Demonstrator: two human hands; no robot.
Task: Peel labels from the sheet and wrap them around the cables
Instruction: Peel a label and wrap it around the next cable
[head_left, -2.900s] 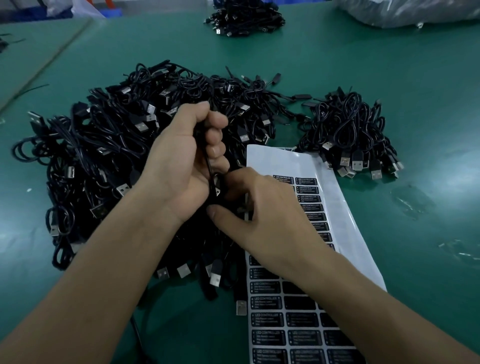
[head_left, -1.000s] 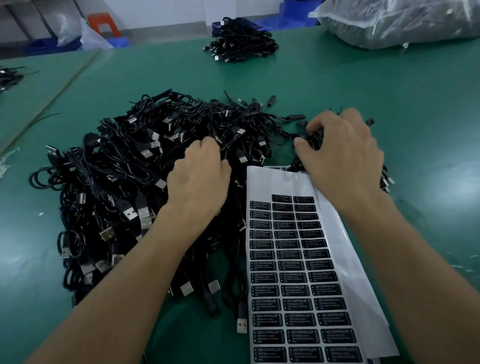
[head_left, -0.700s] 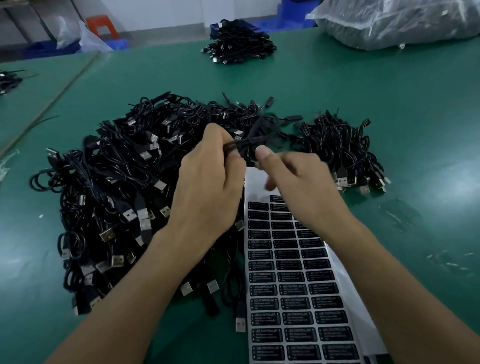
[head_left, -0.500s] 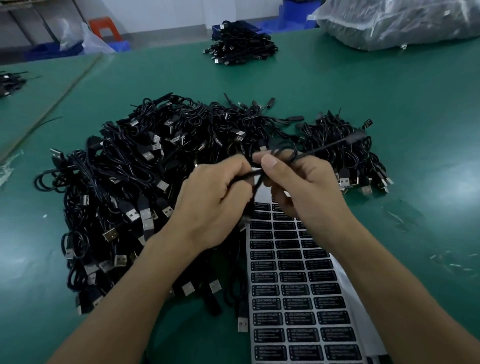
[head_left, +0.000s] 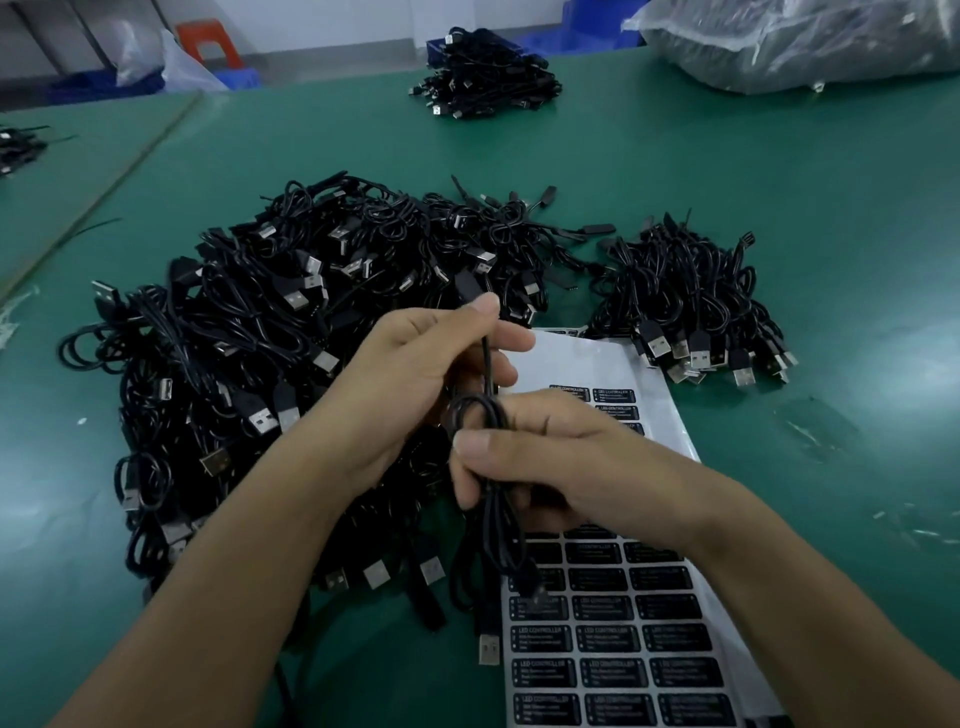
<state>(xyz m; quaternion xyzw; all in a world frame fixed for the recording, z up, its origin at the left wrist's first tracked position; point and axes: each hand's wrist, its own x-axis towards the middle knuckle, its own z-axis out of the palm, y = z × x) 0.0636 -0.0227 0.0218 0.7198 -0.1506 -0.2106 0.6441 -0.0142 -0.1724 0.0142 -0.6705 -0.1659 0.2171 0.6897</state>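
Observation:
One black cable (head_left: 487, 371) runs upright between my hands, above the label sheet's left edge. My left hand (head_left: 415, 379) pinches its upper end, with a black plug sticking up past the thumb. My right hand (head_left: 550, 457) grips the cable's looped middle, and the rest hangs down to a silver USB plug (head_left: 488, 648). The white label sheet (head_left: 602, 364) lies under my right hand, its black labels (head_left: 608, 639) in rows. A big heap of black cables (head_left: 270, 332) spreads out to the left.
A smaller pile of cables (head_left: 691, 306) lies to the right of the sheet's top. Another bunch (head_left: 483, 78) sits far back on the green table (head_left: 805, 208). A clear plastic bag (head_left: 795, 41) fills the back right corner.
Both hands have pulled one cable out of the heap and drawn it nearer. It has turned from lying across to standing upright, with my left hand at the top and my right below.

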